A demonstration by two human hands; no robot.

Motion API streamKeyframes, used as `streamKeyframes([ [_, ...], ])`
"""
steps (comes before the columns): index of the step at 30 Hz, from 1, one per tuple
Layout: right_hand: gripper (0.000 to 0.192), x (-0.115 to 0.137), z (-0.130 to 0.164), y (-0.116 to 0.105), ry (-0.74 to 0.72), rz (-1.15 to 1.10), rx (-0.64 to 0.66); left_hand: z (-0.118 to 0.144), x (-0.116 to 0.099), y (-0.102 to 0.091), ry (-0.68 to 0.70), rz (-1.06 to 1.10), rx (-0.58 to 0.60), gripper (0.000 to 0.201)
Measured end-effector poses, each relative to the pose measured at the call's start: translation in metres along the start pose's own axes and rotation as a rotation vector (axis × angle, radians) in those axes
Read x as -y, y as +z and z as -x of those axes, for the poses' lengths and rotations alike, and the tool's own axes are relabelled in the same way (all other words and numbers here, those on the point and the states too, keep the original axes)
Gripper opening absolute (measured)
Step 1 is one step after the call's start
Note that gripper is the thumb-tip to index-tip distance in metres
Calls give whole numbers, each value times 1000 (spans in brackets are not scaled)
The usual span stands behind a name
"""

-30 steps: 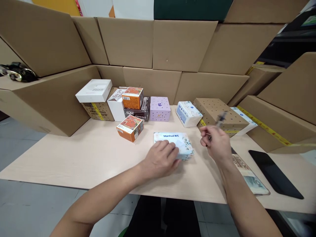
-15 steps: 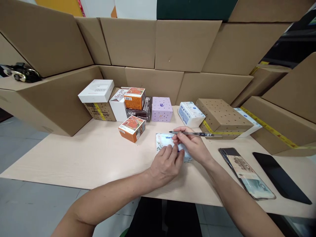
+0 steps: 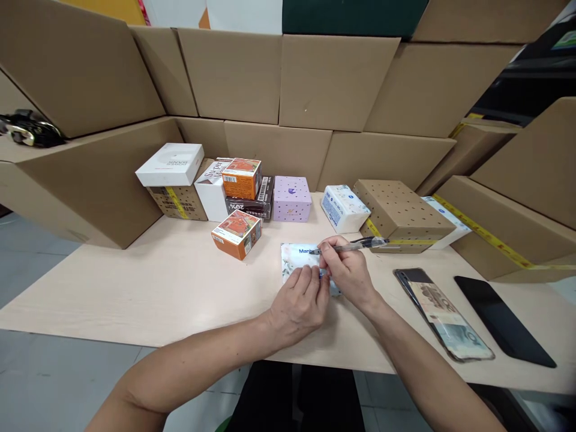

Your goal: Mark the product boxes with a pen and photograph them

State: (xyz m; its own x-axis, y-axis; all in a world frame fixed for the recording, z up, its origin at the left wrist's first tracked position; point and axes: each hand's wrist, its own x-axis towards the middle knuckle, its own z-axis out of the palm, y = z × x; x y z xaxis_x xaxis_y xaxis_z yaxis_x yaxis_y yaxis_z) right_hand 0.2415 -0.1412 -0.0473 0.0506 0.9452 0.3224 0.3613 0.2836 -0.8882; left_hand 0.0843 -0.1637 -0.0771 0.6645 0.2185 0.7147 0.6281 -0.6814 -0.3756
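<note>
A flat, pale blue-and-white tissue pack (image 3: 291,259) with blue lettering lies on the table in front of me. My left hand (image 3: 300,300) is closed, its bunched fingertips pinching the pack's top near the middle. My right hand (image 3: 350,270) holds a pen (image 3: 372,242) across its fingers, the tip pointing left above the lettering. The right fingertips meet the left ones over the pack, and what lies between them is hidden. Just behind and to the left rests an orange box (image 3: 237,234).
At the back stand a white power bank box (image 3: 171,165), a purple box (image 3: 292,199), another tissue pack (image 3: 345,208) and a dotted brown box (image 3: 402,210). A phone with banknotes (image 3: 443,315) and a black phone (image 3: 504,321) lie right. Cardboard walls (image 3: 337,84) enclose the table.
The pen has swung in my right hand, its tip lower and its rear end raised. Both hands stay at the tissue pack. The whole view has shifted slightly.
</note>
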Motion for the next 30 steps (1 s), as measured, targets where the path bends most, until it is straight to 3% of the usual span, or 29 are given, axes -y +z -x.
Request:
streamKeyframes([
  [10, 25, 2, -2, 0, -75, 132, 18, -1, -1, 1, -28, 2, -42, 25],
  [30, 25, 11, -4, 1, -45, 217, 97, 1, 0, 0, -10, 16, 11, 24],
])
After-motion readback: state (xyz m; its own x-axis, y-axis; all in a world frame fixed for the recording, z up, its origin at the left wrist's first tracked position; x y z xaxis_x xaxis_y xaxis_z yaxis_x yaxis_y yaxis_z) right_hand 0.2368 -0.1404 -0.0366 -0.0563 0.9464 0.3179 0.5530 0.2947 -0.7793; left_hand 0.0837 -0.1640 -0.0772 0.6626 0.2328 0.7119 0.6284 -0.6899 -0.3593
